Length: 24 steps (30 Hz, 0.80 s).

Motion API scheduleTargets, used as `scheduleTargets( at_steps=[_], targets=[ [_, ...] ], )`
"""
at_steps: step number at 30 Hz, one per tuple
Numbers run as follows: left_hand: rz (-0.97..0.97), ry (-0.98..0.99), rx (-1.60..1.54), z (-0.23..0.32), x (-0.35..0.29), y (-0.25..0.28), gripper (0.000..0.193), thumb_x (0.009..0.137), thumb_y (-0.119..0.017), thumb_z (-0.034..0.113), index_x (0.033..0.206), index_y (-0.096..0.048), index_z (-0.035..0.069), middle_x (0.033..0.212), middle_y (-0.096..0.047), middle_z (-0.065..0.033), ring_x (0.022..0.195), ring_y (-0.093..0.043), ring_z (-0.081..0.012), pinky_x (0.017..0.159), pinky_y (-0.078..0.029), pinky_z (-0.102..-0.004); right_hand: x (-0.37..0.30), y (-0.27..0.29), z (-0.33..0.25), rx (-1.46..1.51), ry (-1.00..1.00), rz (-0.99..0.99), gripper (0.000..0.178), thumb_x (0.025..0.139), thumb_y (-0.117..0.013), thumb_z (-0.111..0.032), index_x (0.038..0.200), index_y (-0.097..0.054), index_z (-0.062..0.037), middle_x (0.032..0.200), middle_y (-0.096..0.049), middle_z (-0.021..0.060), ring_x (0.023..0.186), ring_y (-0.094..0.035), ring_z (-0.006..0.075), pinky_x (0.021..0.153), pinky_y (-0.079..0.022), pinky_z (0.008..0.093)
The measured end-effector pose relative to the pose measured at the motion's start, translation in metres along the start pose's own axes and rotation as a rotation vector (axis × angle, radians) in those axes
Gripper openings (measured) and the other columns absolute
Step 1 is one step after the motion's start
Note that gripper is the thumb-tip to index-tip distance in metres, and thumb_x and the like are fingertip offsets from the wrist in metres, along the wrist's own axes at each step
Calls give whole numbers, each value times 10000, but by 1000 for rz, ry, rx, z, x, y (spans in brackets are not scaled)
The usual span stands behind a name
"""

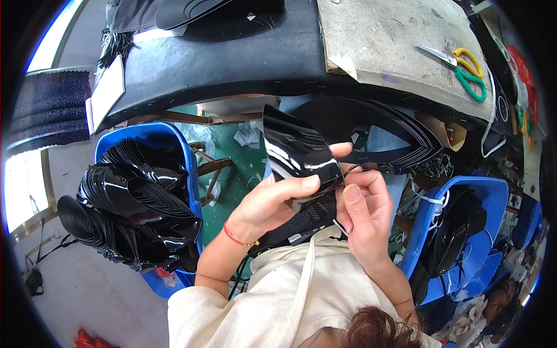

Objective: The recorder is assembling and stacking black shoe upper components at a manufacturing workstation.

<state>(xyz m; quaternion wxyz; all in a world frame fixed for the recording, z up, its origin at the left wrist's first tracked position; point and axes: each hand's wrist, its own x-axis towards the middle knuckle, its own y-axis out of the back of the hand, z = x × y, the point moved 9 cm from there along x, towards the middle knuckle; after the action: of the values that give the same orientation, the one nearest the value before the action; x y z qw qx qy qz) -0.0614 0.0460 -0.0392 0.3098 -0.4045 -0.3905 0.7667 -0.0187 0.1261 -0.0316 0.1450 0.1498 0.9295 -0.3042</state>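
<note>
My left hand (268, 203) is closed round a glossy black curved sheet piece (296, 142), thumb on its near face. The piece looks like a patent shoe upper and stands tilted above my lap. Close by its right edge, my right hand (370, 217) is pinched, thumb against fingers, on a thin black strip (351, 169). Where that strip meets the glossy piece is partly hidden by my fingers. Just beyond both hands lies a stack of curved matte black pieces (415, 139). Below the held piece, black mesh material (313, 217) rests on my lap.
A black-covered bench (232, 64) runs across the far side, bearing a worn pale board (389, 35) and yellow-and-green-handled scissors (455, 61). At left, a blue chair (188, 153) carries bundled glossy black pieces (125, 197). Another blue chair (499, 188) at right holds black pieces (458, 232).
</note>
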Motion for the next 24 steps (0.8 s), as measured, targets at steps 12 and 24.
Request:
scheduleTargets(
  at_steps=[12, 24],
  targets=[
    [-51, 107, -114, -5, 7, -12, 815, 622, -561, 227, 1307, -310, -138, 1276, -439, -277, 1178, -467, -319, 1043, -296, -371, 1, 7, -6, -49, 42, 38, 225, 865, -613, -154, 961, -484, 3, 855, -546, 22, 627, -439, 10, 520, -344, 150],
    [-163, -18, -132, 18, 7, -2, 738, 680, -504, 245, 1290, -344, -138, 1322, -403, -259, 1248, -391, -302, 1078, -227, -338, -19, 22, -68, -731, 528, 110, 540, 650, -816, -168, 1065, -510, -10, 859, -561, 27, 570, -397, 27, 504, -335, 142]
  ],
)
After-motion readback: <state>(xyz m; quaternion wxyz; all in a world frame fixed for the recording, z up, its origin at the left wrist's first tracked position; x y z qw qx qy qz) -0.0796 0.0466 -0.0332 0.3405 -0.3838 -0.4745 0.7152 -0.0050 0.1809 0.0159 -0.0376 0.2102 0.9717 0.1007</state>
